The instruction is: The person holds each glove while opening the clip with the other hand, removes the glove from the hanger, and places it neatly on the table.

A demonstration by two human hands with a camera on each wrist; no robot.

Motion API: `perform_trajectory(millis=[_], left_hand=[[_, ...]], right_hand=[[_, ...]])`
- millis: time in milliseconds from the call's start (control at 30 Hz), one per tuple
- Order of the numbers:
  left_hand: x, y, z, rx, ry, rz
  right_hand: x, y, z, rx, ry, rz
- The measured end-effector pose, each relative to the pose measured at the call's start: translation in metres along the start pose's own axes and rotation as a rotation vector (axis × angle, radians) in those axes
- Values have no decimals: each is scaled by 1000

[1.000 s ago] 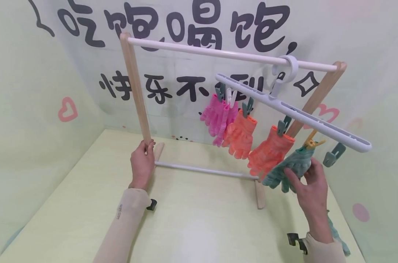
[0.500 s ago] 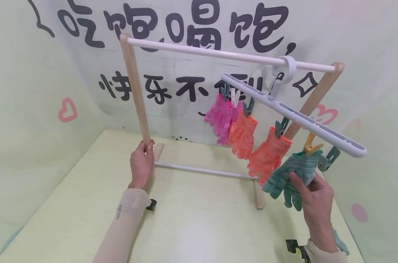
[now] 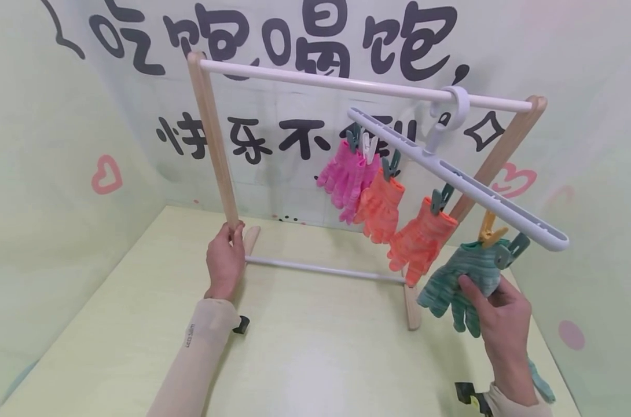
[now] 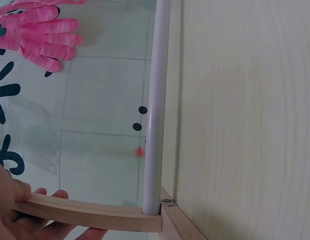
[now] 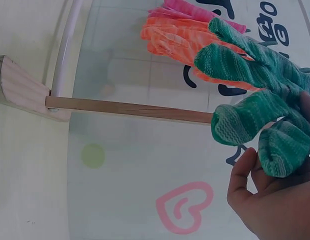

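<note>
My left hand point(image 3: 226, 260) grips the left wooden post point(image 3: 216, 145) of a drying rack low down. With thumb and fingers, my right hand point(image 3: 505, 330) pinches a green striped glove point(image 3: 463, 278). That glove's cuff hangs from a yellow clothespin point(image 3: 487, 234) on a grey-white hanger point(image 3: 466, 182). Overlapping the cuff's right corner in the head view is a dark green clothespin point(image 3: 510, 252); whether it bites the cloth I cannot tell. Two orange gloves point(image 3: 419, 240) and pink gloves point(image 3: 347, 174) hang further along. In the right wrist view the green glove's fingers point(image 5: 237, 122) droop beside my hand.
The hanger hooks over the rack's white top rod point(image 3: 320, 81) near the right wooden post point(image 3: 503, 150). A lower rod point(image 3: 326, 269) joins the feet on the pale table point(image 3: 305, 359). Another green item point(image 3: 540, 382) lies by my right wrist. Printed cloth walls stand close behind.
The hanger's near end has swung left and slightly down. My right hand has shifted a little right and down with the green glove, whose cuff now meets the dark clothespin in view.
</note>
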State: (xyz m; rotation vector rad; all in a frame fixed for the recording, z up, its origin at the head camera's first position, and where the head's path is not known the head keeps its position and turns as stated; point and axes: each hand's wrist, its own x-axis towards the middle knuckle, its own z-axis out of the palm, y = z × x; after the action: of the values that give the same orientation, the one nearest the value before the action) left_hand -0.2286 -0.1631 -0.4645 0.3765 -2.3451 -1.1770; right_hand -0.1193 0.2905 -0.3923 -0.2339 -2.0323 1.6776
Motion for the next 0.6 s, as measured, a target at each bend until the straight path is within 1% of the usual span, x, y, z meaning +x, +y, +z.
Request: perform_trajectory(millis=[67,167,300,367,433,467,533,600], left_hand=[[-1,0,0,-5,1,-4],[-1,2,1,-27,-10,-11],[-4,3,1,-72,-42,-54],[-8,5,-1,-96,-36,-70],[-13,8,-2,-118,0,-69],[-15,11,-2,-131,33,-61],[-19,20,-3,-155,121,-29],[-22,32,-4,-181,222,20]], right_hand=[[-1,0,-1,-22,-2,4],[-1,0,-2,-22,2,14],[-1,-1,-4,48,4,26],[-1,0,-4,69,-1,28],[-1,1,-3,78,-3,30],[-2,1,-3,71,-3,31],[-3,1,-2,66,-4,33],[-4,1,-1,79,-4,33]])
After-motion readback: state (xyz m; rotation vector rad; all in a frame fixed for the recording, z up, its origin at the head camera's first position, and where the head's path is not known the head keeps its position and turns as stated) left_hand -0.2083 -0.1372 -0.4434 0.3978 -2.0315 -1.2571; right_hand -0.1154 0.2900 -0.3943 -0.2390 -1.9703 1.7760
